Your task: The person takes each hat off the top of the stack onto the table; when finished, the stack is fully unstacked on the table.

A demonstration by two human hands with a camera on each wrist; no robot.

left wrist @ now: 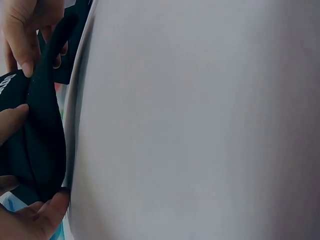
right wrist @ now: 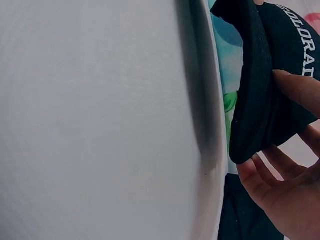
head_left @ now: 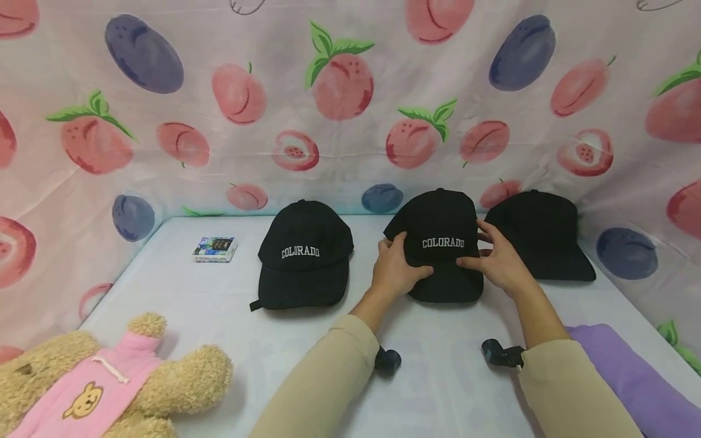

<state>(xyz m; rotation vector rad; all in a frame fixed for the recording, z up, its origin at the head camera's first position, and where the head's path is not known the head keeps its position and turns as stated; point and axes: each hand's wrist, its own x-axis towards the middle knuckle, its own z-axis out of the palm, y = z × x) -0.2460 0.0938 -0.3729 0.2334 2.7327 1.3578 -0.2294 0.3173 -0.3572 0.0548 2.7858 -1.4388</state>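
Both hands hold a black baseball cap (head_left: 442, 213) with white COLORADO lettering, brim toward me. My left hand (head_left: 395, 267) grips its left side, thumb on the front at the brim seam. On the opposite side, my right hand (head_left: 497, 258) grips it with the thumb likewise across the front. In the left wrist view the cap's brim (left wrist: 47, 135) stands between the two hands. The right wrist view shows the right thumb and fingers (right wrist: 285, 185) around the side of the cap (right wrist: 287, 50). Fingertips behind the cap are partly hidden in the head view.
Another COLORADO cap (head_left: 303, 261) sits to the left, and a plain-looking black cap (head_left: 539, 237) to the right. A small box (head_left: 215, 249) lies farther left. A teddy bear (head_left: 186, 377) in pink lies front left, purple cloth (head_left: 630, 377) front right. Fruit-patterned fabric (head_left: 339, 152) hangs behind.
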